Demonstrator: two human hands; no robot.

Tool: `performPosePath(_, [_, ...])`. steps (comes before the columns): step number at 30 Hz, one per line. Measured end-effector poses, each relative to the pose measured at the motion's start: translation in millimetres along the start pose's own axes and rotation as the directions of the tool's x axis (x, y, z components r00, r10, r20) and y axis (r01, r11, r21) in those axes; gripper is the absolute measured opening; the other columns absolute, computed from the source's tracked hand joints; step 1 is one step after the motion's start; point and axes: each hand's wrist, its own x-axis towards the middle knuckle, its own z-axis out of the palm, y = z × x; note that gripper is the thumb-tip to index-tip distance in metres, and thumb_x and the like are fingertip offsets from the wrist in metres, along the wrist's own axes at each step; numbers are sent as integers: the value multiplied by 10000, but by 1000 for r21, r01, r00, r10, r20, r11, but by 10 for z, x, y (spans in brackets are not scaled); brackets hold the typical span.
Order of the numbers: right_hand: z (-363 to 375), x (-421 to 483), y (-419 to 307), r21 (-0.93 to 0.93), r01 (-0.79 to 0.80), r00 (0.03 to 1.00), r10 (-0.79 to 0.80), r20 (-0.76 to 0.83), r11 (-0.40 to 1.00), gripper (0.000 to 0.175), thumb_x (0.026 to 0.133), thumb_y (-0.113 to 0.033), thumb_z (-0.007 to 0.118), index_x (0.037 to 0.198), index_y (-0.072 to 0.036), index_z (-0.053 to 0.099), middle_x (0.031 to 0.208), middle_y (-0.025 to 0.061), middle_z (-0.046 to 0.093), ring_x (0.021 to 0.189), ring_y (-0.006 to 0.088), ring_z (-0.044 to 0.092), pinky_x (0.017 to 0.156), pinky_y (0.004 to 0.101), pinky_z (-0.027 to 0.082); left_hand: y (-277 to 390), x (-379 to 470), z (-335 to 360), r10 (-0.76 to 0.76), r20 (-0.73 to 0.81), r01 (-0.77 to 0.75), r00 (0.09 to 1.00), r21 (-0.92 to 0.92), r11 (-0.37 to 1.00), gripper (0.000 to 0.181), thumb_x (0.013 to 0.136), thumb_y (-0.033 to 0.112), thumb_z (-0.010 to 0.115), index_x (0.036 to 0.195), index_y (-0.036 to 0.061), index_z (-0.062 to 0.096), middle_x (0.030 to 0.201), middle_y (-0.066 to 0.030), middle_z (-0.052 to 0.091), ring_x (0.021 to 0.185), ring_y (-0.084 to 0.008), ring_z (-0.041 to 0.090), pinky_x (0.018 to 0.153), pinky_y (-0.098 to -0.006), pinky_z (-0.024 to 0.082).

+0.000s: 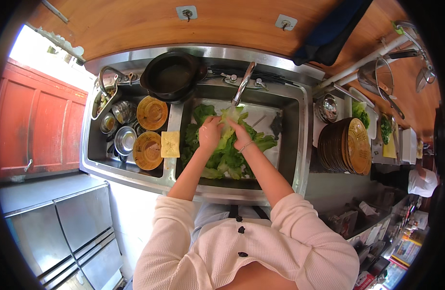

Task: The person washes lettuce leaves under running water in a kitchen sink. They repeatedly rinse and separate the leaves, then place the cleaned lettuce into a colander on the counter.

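Under the chrome faucet (245, 84), my left hand (210, 133) and my right hand (240, 135) hold a pale green lettuce leaf (227, 127) between them. Water runs from the spout onto it. Several more lettuce leaves (227, 159) are heaped below my hands in the right basin of the stainless steel sink (291, 145). My fingers partly hide the held leaf, and my forearms cover part of the heap. A dark scrap (276, 125) lies at the basin's right side.
Bowls (152, 113) and metal dishes (125, 140) fill the left basin. A yellow sponge (170, 144) rests on the divider, with a dark pot (171, 74) behind it. Stacked brown bowls (343, 146) stand at the right. Strainers (374, 76) hang there. A person (421, 180) is farther right.
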Motion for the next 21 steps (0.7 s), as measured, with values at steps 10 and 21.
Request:
performPosePath(10, [-401, 590, 251, -44, 124, 988, -119, 102, 991, 755, 784, -336, 689, 1388, -121, 292, 1405, 95, 332, 1281, 283, 303, 1023, 514, 193, 28, -41, -341, 30, -201, -38, 979, -37, 999, 183, 806, 90, 600, 970, 123, 674, 822, -91, 642, 714, -275, 617, 597, -350, 493])
performPosePath(21, [-86, 2, -15, 83, -50, 988, 62, -142, 995, 602, 838, -450, 590, 1298, -90, 447, 1270, 68, 501, 1216, 233, 407, 1001, 376, 282, 200, 148, 500, 91, 34, -96, 995, 493, 865, 253, 871, 269, 488, 1061, 123, 568, 940, -106, 564, 889, -365, 576, 711, -516, 442])
